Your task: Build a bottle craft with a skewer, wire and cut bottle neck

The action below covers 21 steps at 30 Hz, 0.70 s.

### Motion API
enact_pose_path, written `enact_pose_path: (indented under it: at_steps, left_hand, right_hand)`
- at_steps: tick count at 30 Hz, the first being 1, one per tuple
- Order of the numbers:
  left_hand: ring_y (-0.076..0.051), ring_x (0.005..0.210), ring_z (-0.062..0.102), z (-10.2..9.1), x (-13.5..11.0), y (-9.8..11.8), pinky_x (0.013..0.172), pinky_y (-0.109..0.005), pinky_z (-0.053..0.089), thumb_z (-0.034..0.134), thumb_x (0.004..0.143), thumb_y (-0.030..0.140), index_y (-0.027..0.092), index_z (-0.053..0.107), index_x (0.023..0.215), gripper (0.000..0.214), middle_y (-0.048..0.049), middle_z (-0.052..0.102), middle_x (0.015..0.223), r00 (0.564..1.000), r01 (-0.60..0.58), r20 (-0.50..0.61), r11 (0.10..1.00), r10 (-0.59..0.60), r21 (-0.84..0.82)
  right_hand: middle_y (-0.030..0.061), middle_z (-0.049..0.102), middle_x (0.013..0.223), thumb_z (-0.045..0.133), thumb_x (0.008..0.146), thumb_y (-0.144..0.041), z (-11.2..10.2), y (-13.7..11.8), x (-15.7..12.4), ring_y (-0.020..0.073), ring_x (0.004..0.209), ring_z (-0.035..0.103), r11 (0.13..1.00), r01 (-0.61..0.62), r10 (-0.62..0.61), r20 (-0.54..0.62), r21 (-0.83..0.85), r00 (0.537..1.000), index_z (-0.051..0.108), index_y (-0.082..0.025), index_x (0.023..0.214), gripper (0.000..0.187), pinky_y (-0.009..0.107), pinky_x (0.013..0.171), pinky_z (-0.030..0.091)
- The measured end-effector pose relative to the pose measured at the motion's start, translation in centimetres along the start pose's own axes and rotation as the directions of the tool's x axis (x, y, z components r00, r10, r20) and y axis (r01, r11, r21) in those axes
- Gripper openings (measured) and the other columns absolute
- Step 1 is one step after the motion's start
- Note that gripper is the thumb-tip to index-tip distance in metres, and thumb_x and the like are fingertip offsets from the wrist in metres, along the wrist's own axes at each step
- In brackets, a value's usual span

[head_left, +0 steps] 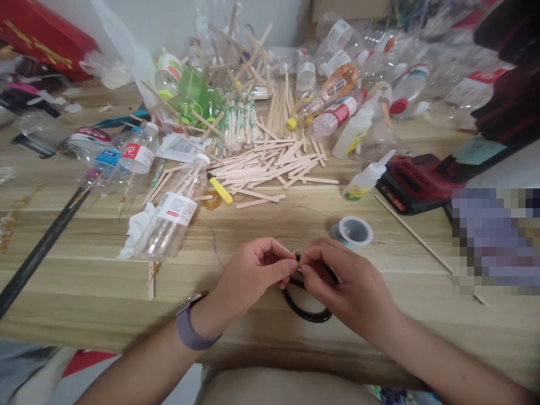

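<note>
The left hand (265, 269) and right hand (343, 273) meet with thumb and forefinger of each pressed together, pinching between them a small, thin piece (299, 262) too fine to identify, just above black, looped scissor handles (314, 318) on the light wood-grained table (248, 346). Just beyond the right hand stands a pale, round spool with a hollow centre (366, 229); farther out lie a clear plastic bottle with a white label (175, 209), a yellow-handled tool (221, 190) and heaped flat wooden sticks (264, 166).
</note>
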<state>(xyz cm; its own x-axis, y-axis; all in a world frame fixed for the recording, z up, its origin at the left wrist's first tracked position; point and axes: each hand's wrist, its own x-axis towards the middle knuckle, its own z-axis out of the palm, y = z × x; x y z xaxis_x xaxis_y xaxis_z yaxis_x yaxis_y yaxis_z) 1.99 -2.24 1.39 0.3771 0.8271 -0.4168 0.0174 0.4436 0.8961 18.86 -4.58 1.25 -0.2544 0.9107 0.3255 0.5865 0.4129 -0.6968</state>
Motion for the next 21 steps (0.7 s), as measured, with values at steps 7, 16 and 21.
enact_pose_path:
  at_steps: [7,16,21]
  left_hand:
    - [-0.011,0.070,0.056,0.0,-0.2,-0.2,0.067,-0.025,0.044,0.068,0.072,0.021,0.017,0.058,0.072,0.010,0.0021,0.062,0.073,0.994,-0.105,-0.027,0.993,0.106,0.047]
    - [-0.013,0.081,0.059,-0.3,-0.9,-0.9,0.074,-0.027,0.046,0.059,0.081,0.014,0.021,0.057,0.081,0.008,0.0015,0.063,0.083,0.945,-0.308,-0.014,0.903,0.327,0.300]
    - [-0.012,0.081,0.060,-0.3,-1.2,-1.2,0.073,-0.024,0.048,0.056,0.085,0.008,0.022,0.052,0.083,0.014,0.0030,0.060,0.084,0.906,-0.405,0.025,0.848,0.422,0.341]
  right_hand:
    - [-0.0016,0.055,0.066,0.049,0.084,-0.009,0.1,0.3,-0.2,0.0109,0.057,0.051,0.991,0.123,-0.122,0.020,-0.046,0.992,0.057,-0.019,0.072,0.017,0.025,0.054,0.040]
    - [0.0041,0.063,0.087,0.056,0.089,-0.012,0.1,0.7,-0.4,0.0169,0.082,0.063,0.991,0.136,-0.135,-0.076,-0.003,0.988,0.061,-0.021,0.089,0.010,0.028,0.069,0.051]
    - [0.0040,0.069,0.093,0.052,0.094,-0.012,-0.3,0.7,-0.1,0.0168,0.088,0.065,0.992,0.104,-0.103,-0.014,0.069,0.995,0.063,-0.023,0.101,0.017,0.028,0.074,0.053]
